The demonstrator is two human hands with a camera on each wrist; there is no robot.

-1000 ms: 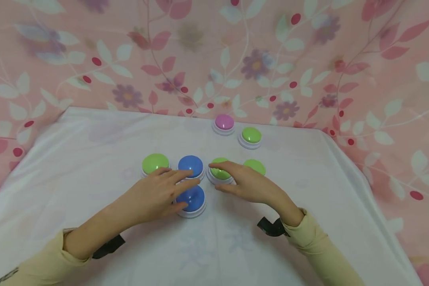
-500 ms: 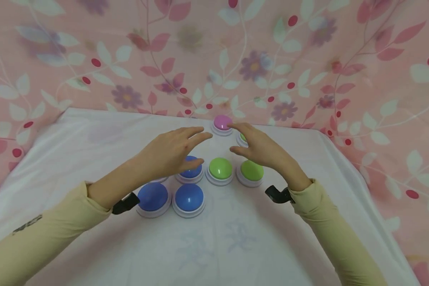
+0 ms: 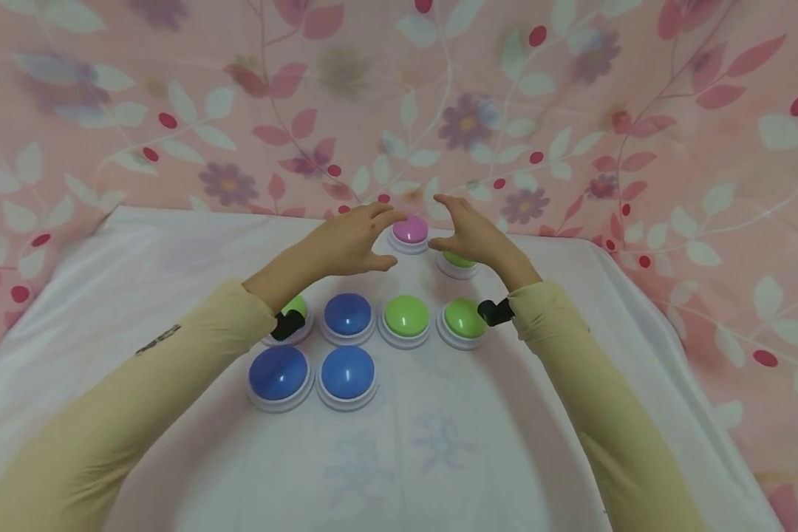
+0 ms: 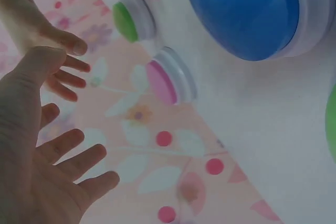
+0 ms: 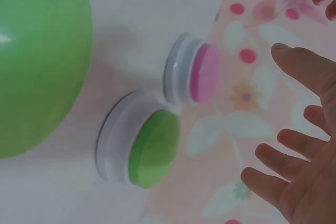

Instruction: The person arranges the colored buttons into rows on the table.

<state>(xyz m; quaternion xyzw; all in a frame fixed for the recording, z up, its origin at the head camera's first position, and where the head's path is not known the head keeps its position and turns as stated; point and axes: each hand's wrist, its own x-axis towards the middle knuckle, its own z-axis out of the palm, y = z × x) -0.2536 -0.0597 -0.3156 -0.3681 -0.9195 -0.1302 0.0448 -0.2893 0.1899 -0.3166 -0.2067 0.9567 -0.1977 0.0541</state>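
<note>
Both hands reach toward the back of the table and hold nothing. My left hand [image 3: 349, 240] has spread, loosely bent fingers, its fingertips overlapping the left edge of a pink dome button [image 3: 410, 230] in the head view. Just right of that button is my right hand [image 3: 472, 235], thumb and fingers apart, partly covering a green dome button [image 3: 457, 270] on a white base. In the left wrist view, empty space shows between the fingers and the pink button [image 4: 161, 82]. The right wrist view likewise has the fingers apart from the pink button [image 5: 205, 73] and green button [image 5: 155, 149].
Nearer on the white cloth [image 3: 399, 458] is a row: a blue button [image 3: 348, 315], a green button [image 3: 406, 316], another green button [image 3: 462, 318], and one green button [image 3: 297, 304] partly behind the left wrist. Two blue buttons [image 3: 278, 373] lie in front. A floral curtain [image 3: 399, 89] hangs behind.
Both hands have moved away from me, from over the nearer buttons to beside the pink button at the back. The nearer blue and green buttons are uncovered. No button has visibly moved.
</note>
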